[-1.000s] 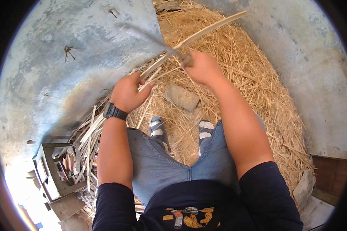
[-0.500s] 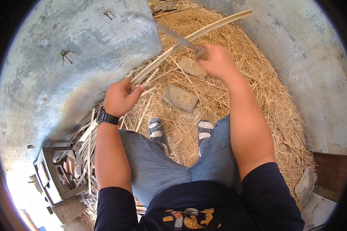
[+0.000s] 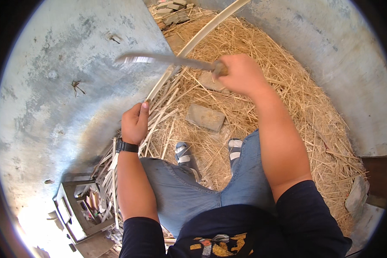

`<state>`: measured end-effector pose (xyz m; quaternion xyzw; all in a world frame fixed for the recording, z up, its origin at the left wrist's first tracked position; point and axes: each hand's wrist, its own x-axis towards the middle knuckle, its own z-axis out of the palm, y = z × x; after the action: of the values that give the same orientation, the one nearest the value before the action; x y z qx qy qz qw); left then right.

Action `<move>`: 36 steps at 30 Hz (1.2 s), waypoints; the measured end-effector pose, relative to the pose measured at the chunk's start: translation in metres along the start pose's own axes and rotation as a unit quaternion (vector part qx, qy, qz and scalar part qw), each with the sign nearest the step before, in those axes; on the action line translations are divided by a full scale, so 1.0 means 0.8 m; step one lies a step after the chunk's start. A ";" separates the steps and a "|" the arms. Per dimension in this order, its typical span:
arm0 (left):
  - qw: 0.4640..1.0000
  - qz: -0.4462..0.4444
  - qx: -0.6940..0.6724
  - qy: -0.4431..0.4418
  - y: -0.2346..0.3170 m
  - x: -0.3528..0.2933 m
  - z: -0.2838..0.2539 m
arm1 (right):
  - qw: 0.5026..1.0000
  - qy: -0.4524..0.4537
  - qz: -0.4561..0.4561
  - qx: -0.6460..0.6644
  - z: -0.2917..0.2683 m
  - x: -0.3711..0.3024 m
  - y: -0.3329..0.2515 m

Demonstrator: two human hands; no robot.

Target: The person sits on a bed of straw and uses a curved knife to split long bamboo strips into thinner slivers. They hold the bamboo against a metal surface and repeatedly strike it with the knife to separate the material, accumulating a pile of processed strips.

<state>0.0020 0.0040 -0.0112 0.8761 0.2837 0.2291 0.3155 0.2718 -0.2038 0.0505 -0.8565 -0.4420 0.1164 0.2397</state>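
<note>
Grey concrete floor (image 3: 51, 86) all round, with a broad heap of straw (image 3: 288, 99) across it and a flat stone (image 3: 205, 117) lying on top. Down at the left, a small open box (image 3: 73, 206) crammed with tools. The left hand (image 3: 134, 124) pinches the near end of a long pale cane strip (image 3: 193, 43). The right hand (image 3: 241, 74) is clenched round a knife (image 3: 167, 60), its blade crossing over the strip just above the left hand.

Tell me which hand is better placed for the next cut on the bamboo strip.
Probably the right hand: it grips the knife, whose blade lies across the bamboo strip. The left hand only steadies the strip's near end.
</note>
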 end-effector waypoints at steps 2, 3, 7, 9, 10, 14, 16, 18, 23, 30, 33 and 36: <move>1.000 -0.008 -0.025 0.013 -0.010 0.000 0.001 | 0.998 0.052 0.036 0.030 -0.004 0.001 0.013; 0.999 -0.016 -0.028 0.006 -0.010 0.002 0.001 | 0.995 0.075 0.059 0.038 -0.011 -0.001 0.015; 1.000 -0.003 -0.027 0.010 -0.003 0.005 0.006 | 0.989 0.107 0.039 0.093 0.003 -0.003 0.018; 1.000 0.004 -0.019 0.019 0.004 0.007 0.009 | 0.996 0.086 -0.023 0.031 0.019 -0.003 0.008; 0.999 0.010 -0.021 0.024 0.005 0.006 0.011 | 0.996 0.074 -0.054 0.001 0.025 -0.004 0.000; 0.999 0.019 0.037 0.031 -0.008 0.005 0.009 | 0.995 0.013 -0.076 -0.069 0.036 -0.010 -0.023; 0.994 0.022 0.093 0.044 -0.006 0.005 0.004 | 0.999 -0.017 -0.033 -0.013 0.029 -0.003 -0.017; 0.986 0.028 0.144 0.074 0.001 0.005 0.001 | 0.999 0.036 0.009 -0.001 0.019 0.004 -0.002; 0.975 0.023 0.178 0.128 0.019 0.008 -0.002 | 0.995 0.097 0.029 0.002 0.012 0.002 0.012; 0.960 0.063 0.185 0.200 0.018 0.004 0.006 | 0.997 0.027 -0.068 0.002 0.037 -0.002 -0.012; 0.954 0.063 0.203 0.211 0.015 0.004 0.003 | 0.996 0.063 -0.036 0.057 0.024 0.007 0.008; 0.954 0.079 0.205 0.205 0.012 0.006 0.001 | 0.994 0.101 0.008 0.050 0.013 0.006 0.015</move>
<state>0.0098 0.0004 -0.0041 0.8757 0.3128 0.3651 0.0454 0.2788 -0.2030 0.0356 -0.8543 -0.4028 0.0530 0.3243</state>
